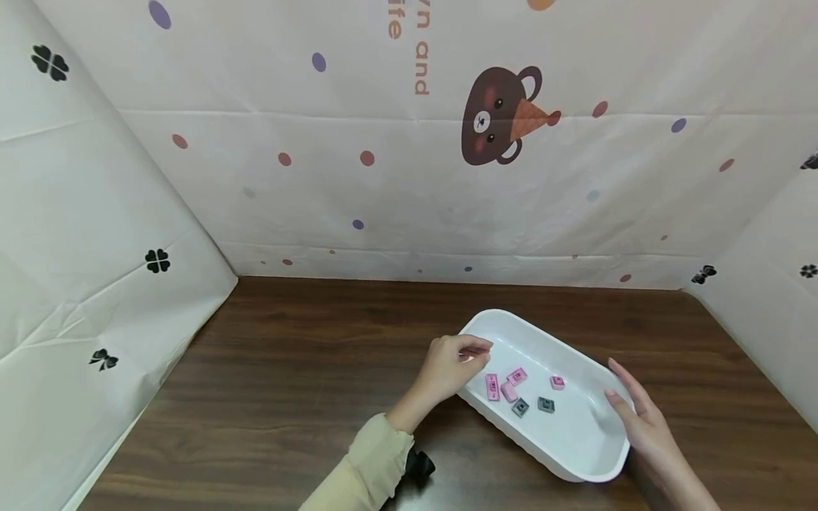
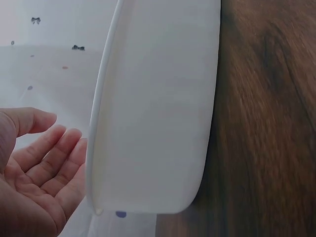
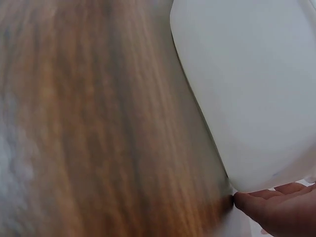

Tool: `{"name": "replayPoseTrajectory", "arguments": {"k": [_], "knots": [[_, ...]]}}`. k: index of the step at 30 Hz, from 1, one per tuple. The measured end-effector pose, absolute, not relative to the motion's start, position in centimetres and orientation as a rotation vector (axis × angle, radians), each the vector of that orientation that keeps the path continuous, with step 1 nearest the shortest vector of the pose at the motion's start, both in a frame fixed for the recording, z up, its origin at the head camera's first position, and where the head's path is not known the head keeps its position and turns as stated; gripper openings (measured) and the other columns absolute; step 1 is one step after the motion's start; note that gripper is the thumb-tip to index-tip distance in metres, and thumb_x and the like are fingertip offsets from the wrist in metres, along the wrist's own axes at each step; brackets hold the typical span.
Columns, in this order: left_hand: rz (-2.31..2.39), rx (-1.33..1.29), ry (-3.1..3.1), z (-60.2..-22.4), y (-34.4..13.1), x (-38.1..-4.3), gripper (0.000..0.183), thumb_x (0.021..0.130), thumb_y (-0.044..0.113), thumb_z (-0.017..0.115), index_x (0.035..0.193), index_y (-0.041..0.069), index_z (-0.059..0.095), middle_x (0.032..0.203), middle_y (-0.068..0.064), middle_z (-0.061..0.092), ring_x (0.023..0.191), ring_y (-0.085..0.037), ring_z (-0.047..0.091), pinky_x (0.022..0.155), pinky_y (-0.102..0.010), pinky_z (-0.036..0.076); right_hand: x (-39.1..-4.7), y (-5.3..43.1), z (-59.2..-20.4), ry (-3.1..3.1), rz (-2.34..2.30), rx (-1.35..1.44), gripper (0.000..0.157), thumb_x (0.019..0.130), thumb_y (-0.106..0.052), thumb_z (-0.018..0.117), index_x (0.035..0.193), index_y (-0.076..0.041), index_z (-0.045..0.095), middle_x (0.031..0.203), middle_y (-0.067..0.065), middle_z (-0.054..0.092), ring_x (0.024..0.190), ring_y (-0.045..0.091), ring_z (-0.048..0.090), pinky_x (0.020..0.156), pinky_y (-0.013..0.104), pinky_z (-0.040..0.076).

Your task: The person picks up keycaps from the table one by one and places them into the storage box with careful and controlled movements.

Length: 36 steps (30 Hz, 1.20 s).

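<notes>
A white rectangular tray (image 1: 575, 443) sits on the wooden table, turned at an angle. Several small pink blocks with dark printed marks, one pink block (image 1: 492, 387) nearest the left rim, lie inside it. Two grey blocks, one of them (image 1: 546, 404) toward the middle, are in there too. Over the tray's left rim is my left hand (image 1: 450, 365), fingers loosely bent. In the left wrist view that hand (image 2: 37, 173) shows a gap between thumb and fingers, with nothing in it. My right hand (image 1: 648, 419) holds the tray's right end, its thumb over the rim and fingers outside.
Behind the wooden table (image 1: 307, 383) stands a white printed cloth wall (image 1: 396, 191) with dots and a bear face. More white cloth closes off the left and right sides. A black object (image 1: 420, 466) shows beside the left sleeve.
</notes>
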<state>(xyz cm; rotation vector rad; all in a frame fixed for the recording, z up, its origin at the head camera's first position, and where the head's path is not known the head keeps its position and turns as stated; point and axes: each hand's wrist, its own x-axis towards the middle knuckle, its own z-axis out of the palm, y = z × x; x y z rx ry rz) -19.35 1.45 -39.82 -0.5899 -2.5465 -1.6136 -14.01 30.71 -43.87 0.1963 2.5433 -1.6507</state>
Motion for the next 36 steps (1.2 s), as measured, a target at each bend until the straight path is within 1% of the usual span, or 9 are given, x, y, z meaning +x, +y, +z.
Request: {"name": "replayPoseTrajectory", "arguments": {"k": [2, 4, 11, 15, 19, 26, 30, 33, 36], "knots": [[-1.602, -0.59, -2.541, -39.9, 1.1, -19.3, 0.016, 0.084, 0.009, 0.063, 0.097, 0.003, 0.07, 0.092, -0.004, 0.07, 0.085, -0.009, 0.063, 0.077, -0.02, 0.048, -13.9, 30.7, -44.0, 2.587, -1.624, 0.185, 0.059, 0.098, -0.039, 0.031, 0.147, -0.018, 0.006, 0.146, 0.026, 0.014, 0.113, 0.001, 0.043, 0.087, 0.026, 0.043], [-1.599, -0.583, -2.544, -39.9, 0.8, -19.3, 0.017, 0.084, 0.01, 0.063, 0.098, 0.003, 0.069, 0.093, -0.004, 0.07, 0.086, -0.009, 0.063, 0.078, -0.021, 0.048, -13.9, 30.8, -44.1, 2.633, -1.584, 0.175, 0.06, 0.099, -0.038, 0.028, 0.147, -0.012, 0.005, 0.14, 0.03, 0.022, 0.093, -0.016, 0.042, 0.07, 0.014, 0.043], [-1.619, -0.568, -2.539, -40.3, -0.3, -19.1, 0.019, 0.083, 0.01, 0.065, 0.101, 0.002, 0.068, 0.096, -0.005, 0.069, 0.087, -0.011, 0.063, 0.079, -0.025, 0.049, -13.8, 30.9, -43.9, 2.702, -1.526, 0.153, 0.061, 0.099, -0.036, 0.025, 0.144, 0.0, 0.006, 0.134, 0.036, 0.026, 0.084, -0.02, 0.038, 0.065, 0.015, 0.044], [-1.629, -0.551, -2.533, -40.3, -1.0, -19.0, 0.02, 0.082, 0.009, 0.066, 0.101, 0.002, 0.067, 0.096, -0.006, 0.069, 0.088, -0.013, 0.063, 0.079, -0.028, 0.05, -13.8, 30.8, -43.8, 2.777, -1.483, 0.199, 0.061, 0.099, -0.037, 0.025, 0.144, 0.001, 0.007, 0.138, 0.035, 0.022, 0.109, 0.01, 0.049, 0.076, 0.011, 0.041], [-1.629, -0.544, -2.523, -40.5, -1.8, -18.9, 0.021, 0.081, 0.008, 0.066, 0.101, 0.0, 0.067, 0.096, -0.008, 0.068, 0.088, -0.016, 0.064, 0.079, -0.025, 0.05, -13.7, 30.6, -43.9, 2.857, -1.479, 0.249, 0.06, 0.099, -0.036, 0.027, 0.144, 0.0, 0.01, 0.139, 0.035, 0.023, 0.125, 0.047, 0.025, 0.084, 0.0, 0.025], [-1.587, -0.56, -2.497, -40.8, -3.9, -18.8, 0.023, 0.081, 0.005, 0.066, 0.103, -0.002, 0.065, 0.098, -0.012, 0.067, 0.089, -0.02, 0.065, 0.077, -0.024, 0.05, -13.5, 29.8, -43.8, 2.983, -1.395, 0.186, 0.055, 0.099, -0.033, 0.031, 0.144, -0.004, 0.019, 0.139, 0.03, 0.03, 0.124, 0.044, 0.029, 0.078, -0.006, 0.017], [-1.547, -0.553, -2.512, -40.9, -5.0, -18.5, 0.025, 0.082, 0.007, 0.066, 0.106, -0.001, 0.064, 0.101, -0.012, 0.066, 0.092, -0.02, 0.064, 0.08, -0.029, 0.05, -13.2, 29.5, -43.2, 2.989, -1.382, 0.143, 0.055, 0.099, -0.031, 0.032, 0.144, -0.003, 0.018, 0.141, 0.031, 0.025, 0.122, 0.051, 0.027, 0.105, 0.033, 0.027], [-1.496, -0.541, -2.528, -40.9, -5.8, -18.2, 0.027, 0.083, 0.01, 0.065, 0.108, 0.0, 0.064, 0.103, -0.011, 0.066, 0.094, -0.021, 0.063, 0.081, -0.034, 0.05, -13.0, 29.3, -42.9, 3.007, -1.362, 0.103, 0.053, 0.099, -0.028, 0.033, 0.143, -0.001, 0.019, 0.141, 0.033, 0.022, 0.12, 0.056, 0.024, 0.089, 0.068, 0.023], [-1.41, -0.531, -2.553, -41.0, -6.5, -17.9, 0.028, 0.084, 0.014, 0.064, 0.11, 0.002, 0.063, 0.105, -0.009, 0.066, 0.096, -0.02, 0.062, 0.081, -0.037, 0.049, -12.9, 29.1, -42.7, 3.055, -1.292, 0.072, 0.052, 0.099, -0.026, 0.034, 0.143, 0.0, 0.021, 0.139, 0.035, 0.022, 0.118, 0.059, 0.024, 0.084, 0.072, 0.023]]}}
